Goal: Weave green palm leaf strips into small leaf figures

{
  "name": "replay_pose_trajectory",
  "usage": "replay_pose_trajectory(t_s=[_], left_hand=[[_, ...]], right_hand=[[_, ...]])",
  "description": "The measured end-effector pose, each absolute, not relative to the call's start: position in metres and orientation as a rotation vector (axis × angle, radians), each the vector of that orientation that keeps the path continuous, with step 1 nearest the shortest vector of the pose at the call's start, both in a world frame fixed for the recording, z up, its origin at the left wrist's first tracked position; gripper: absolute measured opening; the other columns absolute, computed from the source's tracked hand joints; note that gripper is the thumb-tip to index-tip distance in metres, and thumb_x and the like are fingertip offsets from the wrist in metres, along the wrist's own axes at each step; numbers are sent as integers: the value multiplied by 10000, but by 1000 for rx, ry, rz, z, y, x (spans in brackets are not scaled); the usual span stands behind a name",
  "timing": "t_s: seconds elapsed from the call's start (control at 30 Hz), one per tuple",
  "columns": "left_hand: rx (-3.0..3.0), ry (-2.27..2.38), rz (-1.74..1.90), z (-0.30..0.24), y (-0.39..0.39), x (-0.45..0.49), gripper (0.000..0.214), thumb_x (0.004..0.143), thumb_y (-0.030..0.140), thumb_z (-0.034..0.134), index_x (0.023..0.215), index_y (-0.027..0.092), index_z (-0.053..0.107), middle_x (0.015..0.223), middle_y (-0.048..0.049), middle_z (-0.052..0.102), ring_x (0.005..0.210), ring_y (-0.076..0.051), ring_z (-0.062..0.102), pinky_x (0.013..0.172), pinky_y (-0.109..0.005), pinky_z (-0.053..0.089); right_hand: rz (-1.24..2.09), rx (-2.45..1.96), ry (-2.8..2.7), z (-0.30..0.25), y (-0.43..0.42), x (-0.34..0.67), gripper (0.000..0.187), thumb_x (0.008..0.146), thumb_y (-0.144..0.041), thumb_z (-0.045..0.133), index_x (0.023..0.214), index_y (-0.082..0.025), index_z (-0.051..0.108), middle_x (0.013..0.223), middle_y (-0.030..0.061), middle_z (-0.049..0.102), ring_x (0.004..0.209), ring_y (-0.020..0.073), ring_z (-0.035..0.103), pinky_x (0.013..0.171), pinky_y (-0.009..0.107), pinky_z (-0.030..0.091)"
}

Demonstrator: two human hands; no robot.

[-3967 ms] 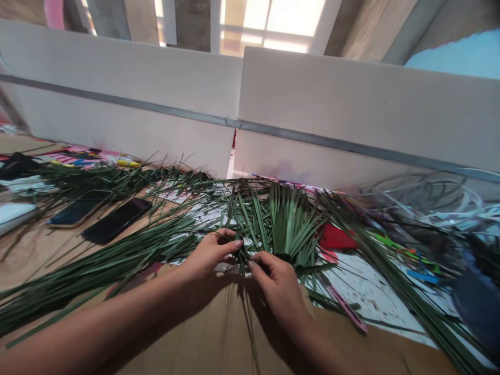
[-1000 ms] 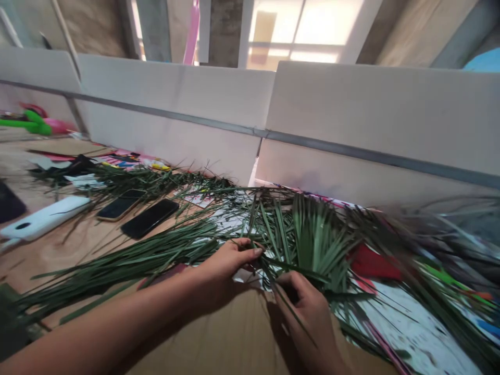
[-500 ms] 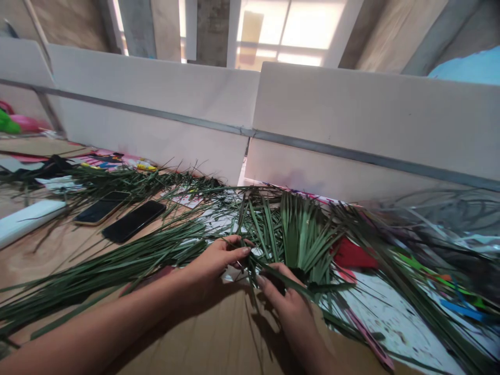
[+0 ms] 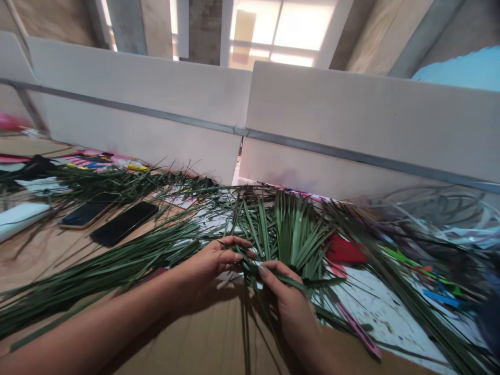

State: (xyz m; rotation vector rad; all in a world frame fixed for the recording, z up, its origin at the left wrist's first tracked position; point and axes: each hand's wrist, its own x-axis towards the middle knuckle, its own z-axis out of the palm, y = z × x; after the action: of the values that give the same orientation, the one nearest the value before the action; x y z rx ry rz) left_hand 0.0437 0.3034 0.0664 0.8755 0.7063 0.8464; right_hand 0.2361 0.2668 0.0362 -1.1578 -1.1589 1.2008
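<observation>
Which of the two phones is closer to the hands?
The all-black phone: it lies nearer the left hand, which pinches the palm leaf strips. The other phone has a gold-coloured rim and lies farther off.

The base of the fan of green palm-leaf strips [image 4: 292,234] is covered by the fingers [image 4: 234,256] of the left hand [image 4: 213,260] and the right hand [image 4: 291,307], closed on it. The flat red piece [image 4: 346,250] is half hidden under that fan. The tangle of pale looped strips [image 4: 433,208] and the dark blue shape [image 4: 490,317], cut off by the right edge, are blurred. The flat white slab [image 4: 19,219] is cut off at the left.
</observation>
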Motion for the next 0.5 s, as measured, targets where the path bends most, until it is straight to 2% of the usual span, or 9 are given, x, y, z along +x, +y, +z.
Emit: replay_pose_trajectory(t_s=[0.17,0.27,0.37,0.43,0.5], left_hand=[[813,679,836,63,299,44,282,756,176,767,1022,215,680,1034,-65,694,869,-211,650,743,-335,515],[999,730,881,56,309,44,321,712,183,812,1010,191,694,1052,-82,692,952,-231,642,840,-351,499],[1340,942,1057,54,321,42,497,658,175,852,1124,192,679,1168,-121,675,1096,-282,602,947,-390,466],[1594,1107,1243,58,321,41,565,685,183,831,1217,221,642,1286,-127,634,1189,-304,553,1011,-421,432],[1877,1206,1370,64,314,41,494,762,199,770,1235,248,639,1286,-101,639,1206,-297,537,1048,-432,393]], right_hand=[[1077,-1099,-1201,25,272,236,274,772,-480,793,765,-208,757,655,-9,636,647,167,552,633,264,442],[1019,-1038,-1184,21,274,236,223,764,-429,803,771,-210,763,710,4,684,717,189,602,713,293,477],[959,-1057,-1163,23,275,236,207,760,-408,805,761,-207,759,699,3,681,710,194,601,724,315,482],[937,-1090,-1145,26,275,236,219,741,-410,815,747,-202,749,675,0,666,686,193,589,697,317,480],[941,-1106,-1124,30,274,236,232,711,-406,832,745,-193,747,693,13,685,701,203,605,701,324,489]])
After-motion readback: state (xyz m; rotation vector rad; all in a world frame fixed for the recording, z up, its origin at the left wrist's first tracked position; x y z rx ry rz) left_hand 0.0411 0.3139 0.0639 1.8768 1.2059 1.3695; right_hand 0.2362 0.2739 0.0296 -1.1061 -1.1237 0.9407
